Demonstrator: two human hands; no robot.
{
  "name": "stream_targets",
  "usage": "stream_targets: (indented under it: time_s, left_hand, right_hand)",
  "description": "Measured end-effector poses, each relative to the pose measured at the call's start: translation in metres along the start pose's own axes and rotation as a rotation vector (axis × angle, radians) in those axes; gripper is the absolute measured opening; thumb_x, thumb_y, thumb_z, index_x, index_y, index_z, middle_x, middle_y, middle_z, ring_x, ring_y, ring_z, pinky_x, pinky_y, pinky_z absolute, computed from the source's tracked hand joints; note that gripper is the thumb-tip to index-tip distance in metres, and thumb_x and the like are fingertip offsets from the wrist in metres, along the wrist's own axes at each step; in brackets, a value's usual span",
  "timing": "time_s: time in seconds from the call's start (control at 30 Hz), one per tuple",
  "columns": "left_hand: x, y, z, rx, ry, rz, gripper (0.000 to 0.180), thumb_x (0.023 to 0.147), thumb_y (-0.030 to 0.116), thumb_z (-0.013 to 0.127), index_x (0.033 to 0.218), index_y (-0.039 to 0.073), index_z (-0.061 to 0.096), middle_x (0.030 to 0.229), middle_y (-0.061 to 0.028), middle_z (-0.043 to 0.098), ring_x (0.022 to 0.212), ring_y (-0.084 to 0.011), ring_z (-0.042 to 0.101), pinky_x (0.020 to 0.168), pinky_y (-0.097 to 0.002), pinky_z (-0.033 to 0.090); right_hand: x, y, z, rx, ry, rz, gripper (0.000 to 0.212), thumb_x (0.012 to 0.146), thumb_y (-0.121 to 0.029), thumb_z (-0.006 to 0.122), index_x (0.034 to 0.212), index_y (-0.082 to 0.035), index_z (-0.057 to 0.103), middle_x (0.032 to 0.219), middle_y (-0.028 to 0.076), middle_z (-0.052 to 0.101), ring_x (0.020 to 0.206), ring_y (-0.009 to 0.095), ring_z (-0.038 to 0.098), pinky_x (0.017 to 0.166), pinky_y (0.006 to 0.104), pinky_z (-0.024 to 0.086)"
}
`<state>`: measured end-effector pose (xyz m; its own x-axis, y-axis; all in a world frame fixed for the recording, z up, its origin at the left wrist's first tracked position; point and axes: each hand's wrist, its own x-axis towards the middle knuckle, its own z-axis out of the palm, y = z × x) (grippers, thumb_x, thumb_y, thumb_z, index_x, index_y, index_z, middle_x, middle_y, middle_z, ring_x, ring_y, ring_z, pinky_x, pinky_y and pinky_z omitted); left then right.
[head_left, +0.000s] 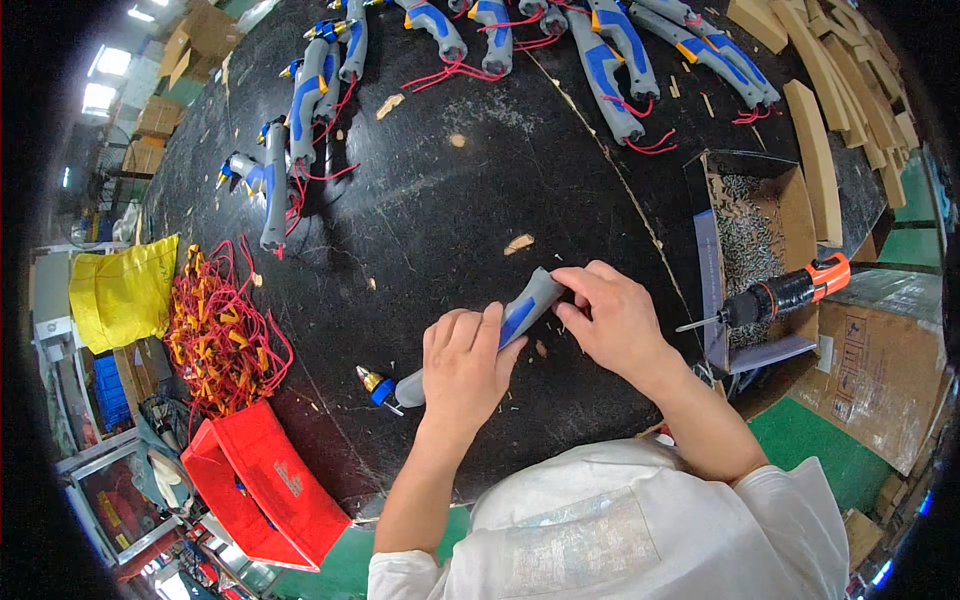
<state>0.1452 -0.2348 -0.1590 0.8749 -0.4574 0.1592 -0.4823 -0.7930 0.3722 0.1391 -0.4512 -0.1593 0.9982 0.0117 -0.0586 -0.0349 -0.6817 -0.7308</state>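
A grey-and-blue handheld tool with a brass nozzle (pixel 527 312) lies slantwise over the black table, nozzle toward the lower left. My left hand (pixel 465 360) is wrapped over its middle, hiding part of the body. At the upper right end of the handle, my right hand (pixel 612 312) has thumb and forefinger bent around the tip. Whether these fingers also pinch something small there cannot be made out. Beside my right arm, an orange-and-black power screwdriver (pixel 785 295) rests across an open carton of screws (pixel 755 235), its bit pointing at my wrist.
Several similar tools with red wires (pixel 605 75) lie along the far side. To the left are a heap of red wires with orange parts (pixel 220 325), a yellow bag (pixel 120 290) and a red bin (pixel 290 480). Wooden strips (pixel 815 160) lie far right, above a cardboard box (pixel 870 360).
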Motion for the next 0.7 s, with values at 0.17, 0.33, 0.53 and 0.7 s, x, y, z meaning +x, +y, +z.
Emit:
stream_targets:
  time_s: [0.17,0.33,0.53,0.7]
  left_hand:
    - [0.006,0.002,-0.006,-0.096,0.001,0.021,0.043,0.074,0.018,0.084,0.112,0.003,0.069,0.099,-0.0109,0.068,0.098,-0.031,0.065,0.088,-0.0441,0.048]
    - [0.01,0.001,-0.009,-0.186,-0.013,0.001,0.037,0.072,0.017,0.084,0.105,0.002,0.072,0.097,-0.0126,0.07,0.095,-0.0319,0.067,0.086,-0.043,0.05]
    - [0.011,0.001,-0.019,-0.304,0.018,-0.033,0.036,0.077,0.013,0.083,0.108,0.0,0.072,0.096,-0.0164,0.07,0.086,-0.0347,0.068,0.077,-0.0408,0.054]
    - [0.017,-0.008,-0.046,-0.416,0.054,-0.066,0.035,0.083,0.015,0.082,0.11,-0.003,0.069,0.09,-0.0166,0.066,0.08,-0.0288,0.066,0.074,-0.0352,0.052]
  right_hand:
    - [0.004,0.016,-0.003,0.064,-0.061,0.011,0.024,0.081,-0.018,0.078,0.104,-0.011,0.075,0.086,0.011,0.066,0.078,0.033,0.068,0.069,0.0431,0.053]
    - [0.011,0.008,-0.008,0.01,-0.088,0.083,0.021,0.078,-0.019,0.08,0.097,-0.01,0.078,0.089,0.012,0.07,0.084,0.033,0.07,0.074,0.0444,0.055]
    - [0.012,0.003,-0.008,0.066,-0.118,0.137,0.022,0.077,-0.019,0.08,0.097,-0.01,0.079,0.089,0.013,0.074,0.086,0.033,0.072,0.079,0.0432,0.056]
    - [0.012,0.0,-0.012,0.026,-0.14,0.18,0.022,0.079,-0.017,0.081,0.1,-0.012,0.079,0.088,0.011,0.075,0.085,0.03,0.073,0.078,0.0427,0.057]
